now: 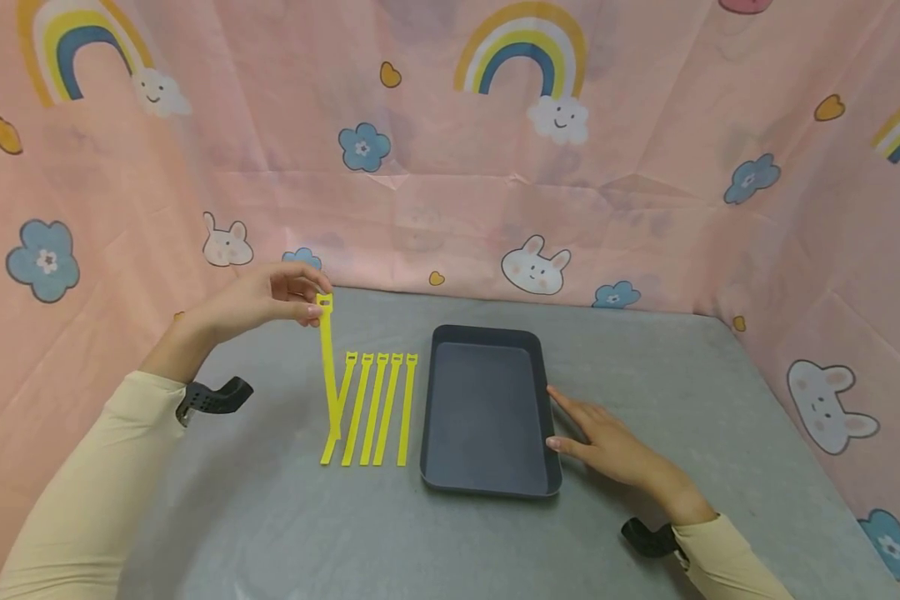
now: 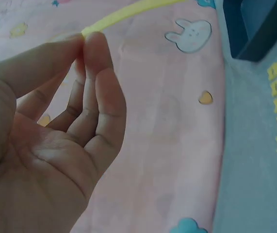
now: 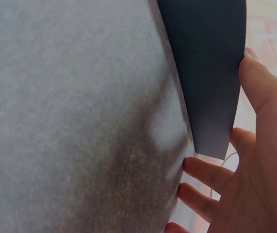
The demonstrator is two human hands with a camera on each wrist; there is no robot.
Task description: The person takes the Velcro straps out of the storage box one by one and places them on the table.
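Observation:
My left hand (image 1: 292,296) pinches a yellow cable strap (image 1: 327,358) by its slotted head, thumb against fingertips. The strap hangs almost straight down, its lower end in front of the leftmost of several like yellow straps (image 1: 382,408) laid side by side on the table. In the left wrist view the pinched strap (image 2: 133,10) stretches away from the fingertips. A dark grey rectangular tray (image 1: 487,417) sits to the right of the row. My right hand (image 1: 607,446) touches the tray's right rim with thumb and forefinger, the fingers extended; the right wrist view shows the tray's outer wall (image 3: 206,73).
A grey cloth covers the table (image 1: 285,517). Pink curtains (image 1: 420,217) printed with rainbows, rabbits and flowers stand behind the table and on both sides. Each wrist wears a black strap mount (image 1: 213,397).

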